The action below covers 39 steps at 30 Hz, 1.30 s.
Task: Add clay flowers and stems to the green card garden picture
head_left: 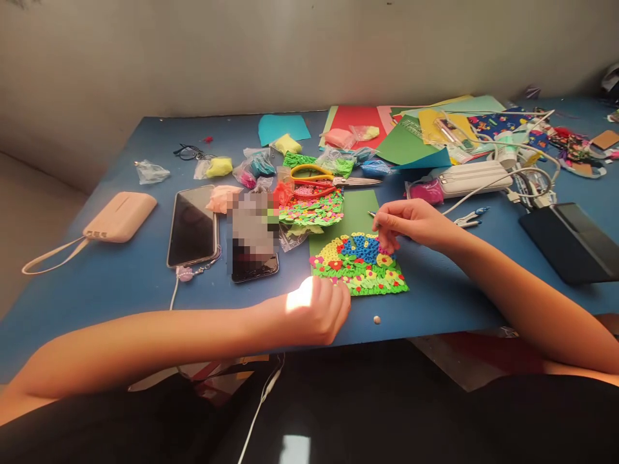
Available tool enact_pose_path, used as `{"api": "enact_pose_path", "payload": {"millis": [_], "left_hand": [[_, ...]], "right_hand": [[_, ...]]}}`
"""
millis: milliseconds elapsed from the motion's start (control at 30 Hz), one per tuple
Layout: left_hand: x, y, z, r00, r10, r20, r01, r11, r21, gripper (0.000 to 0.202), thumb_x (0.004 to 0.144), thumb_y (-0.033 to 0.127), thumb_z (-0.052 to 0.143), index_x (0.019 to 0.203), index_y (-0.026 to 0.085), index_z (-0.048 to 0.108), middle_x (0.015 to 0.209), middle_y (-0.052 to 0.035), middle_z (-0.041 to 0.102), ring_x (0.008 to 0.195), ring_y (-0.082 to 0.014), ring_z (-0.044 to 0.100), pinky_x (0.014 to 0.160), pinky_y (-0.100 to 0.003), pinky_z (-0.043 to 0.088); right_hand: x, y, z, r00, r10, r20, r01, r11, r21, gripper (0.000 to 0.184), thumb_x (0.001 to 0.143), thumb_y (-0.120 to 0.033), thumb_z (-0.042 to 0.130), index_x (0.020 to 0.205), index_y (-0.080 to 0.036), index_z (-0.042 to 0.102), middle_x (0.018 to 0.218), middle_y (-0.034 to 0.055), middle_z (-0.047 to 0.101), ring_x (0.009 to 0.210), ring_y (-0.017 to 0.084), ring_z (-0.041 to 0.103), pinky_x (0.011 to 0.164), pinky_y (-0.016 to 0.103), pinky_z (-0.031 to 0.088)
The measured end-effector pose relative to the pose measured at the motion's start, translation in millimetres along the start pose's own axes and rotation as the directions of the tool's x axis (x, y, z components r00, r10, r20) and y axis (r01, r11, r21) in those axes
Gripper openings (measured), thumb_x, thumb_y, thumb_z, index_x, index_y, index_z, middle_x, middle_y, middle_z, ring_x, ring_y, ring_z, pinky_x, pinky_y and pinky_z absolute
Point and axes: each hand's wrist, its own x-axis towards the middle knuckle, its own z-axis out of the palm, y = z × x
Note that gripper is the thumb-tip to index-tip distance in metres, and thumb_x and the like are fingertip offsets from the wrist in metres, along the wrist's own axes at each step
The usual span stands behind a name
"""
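A green card (358, 206) lies before me, its lower part covered with a raised picture (360, 261) of small blue, yellow, red and green clay-like pieces. My left hand (316, 310) is curled into a fist at the card's lower left corner; whatever it may hold is hidden. Over the card's upper right, my right hand (403, 223) has its fingers pinched together beside the blue part. A thin pointed tip shows by those fingertips, but I cannot make out what they hold. A small pale round piece (377, 319) lies near the table edge.
Behind the card, orange-handled scissors (314, 180) lie on another colourful piece (314, 209). Phones (193, 225) and a pink power bank (120, 216) are on the left. Bagged clay (220, 167) and coloured paper (355, 122) sit farther back; a white power bank (476, 178) with cables is right.
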Motion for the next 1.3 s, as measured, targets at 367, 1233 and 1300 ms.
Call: {"api": "enact_pose_path", "payload": {"millis": [367,1233,1300], "left_hand": [[-6.7,4.3,-11.7,0.988,0.104,-0.115,-0.108,0.994,-0.028,0.024,0.088,0.022,0.059,0.093,0.003,0.071,0.066,-0.0075,0.059,0.055,-0.0165,0.055,0.049,-0.030,0.031],[-7.8,19.8,22.1,0.899,-0.092,-0.427,-0.148,0.855,-0.496,0.028,0.083,0.022,0.067,0.059,0.013,0.056,0.052,0.0004,0.048,0.042,-0.0117,0.042,0.040,-0.029,0.023],[-7.5,24.6,25.5,0.887,-0.110,-0.449,-0.158,0.841,-0.518,0.028,0.082,0.021,0.068,0.058,0.013,0.056,0.051,0.0007,0.047,0.041,-0.0116,0.040,0.040,-0.029,0.023]], "right_hand": [[-2.4,-6.6,0.2,0.998,0.062,0.024,-0.063,0.998,0.022,0.042,0.061,-0.053,0.080,0.070,-0.015,0.065,0.061,-0.0002,0.066,0.054,0.009,0.056,0.052,0.024,0.044],[-81.4,39.0,20.0,0.933,-0.334,-0.137,-0.075,0.192,-0.979,0.034,0.096,-0.027,0.034,0.075,-0.018,0.059,0.061,0.0058,0.057,0.057,0.018,0.050,0.057,0.031,0.035],[-83.5,48.7,23.4,0.924,-0.362,-0.125,-0.077,0.144,-0.987,0.030,0.095,-0.026,0.036,0.098,-0.015,0.064,0.081,0.0116,0.065,0.075,0.024,0.059,0.070,0.035,0.043]]}}
